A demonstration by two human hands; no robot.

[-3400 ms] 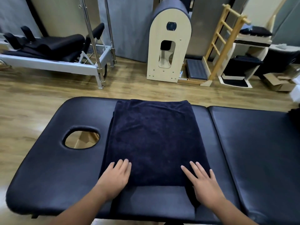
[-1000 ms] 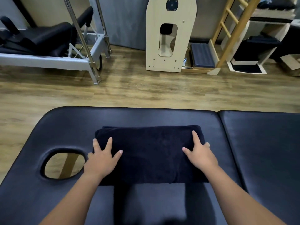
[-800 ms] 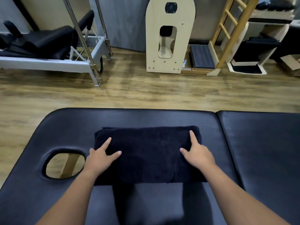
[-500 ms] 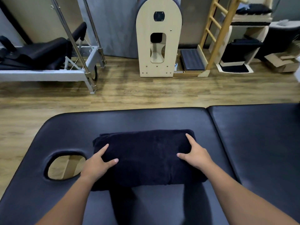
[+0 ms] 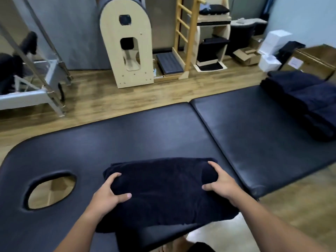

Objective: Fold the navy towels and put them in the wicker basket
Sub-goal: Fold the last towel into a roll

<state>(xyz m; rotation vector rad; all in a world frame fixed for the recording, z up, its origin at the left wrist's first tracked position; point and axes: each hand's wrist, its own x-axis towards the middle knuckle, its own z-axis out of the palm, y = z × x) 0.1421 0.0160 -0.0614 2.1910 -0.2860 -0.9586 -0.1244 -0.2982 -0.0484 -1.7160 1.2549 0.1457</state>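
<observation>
Item: folded navy towel (image 5: 163,190), on massage table (image 5: 145,135) near front edge, lower layer hanging over it. L hand (image 5: 107,195) & R hand (image 5: 221,182) each curled round one end, thumbs on top. Risk: lifted unevenly, folds could slip open; wicker basket not in view, more navy towels (image 5: 307,100) stacked far right.

Folded towel (image 5: 163,190) on massage table (image 5: 145,139), face hole (image 5: 51,190) left, towel stack (image 5: 307,99) far right.

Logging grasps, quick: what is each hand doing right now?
Left hand: grips the left end of the folded navy towel.
Right hand: grips the towel's right end.
</observation>
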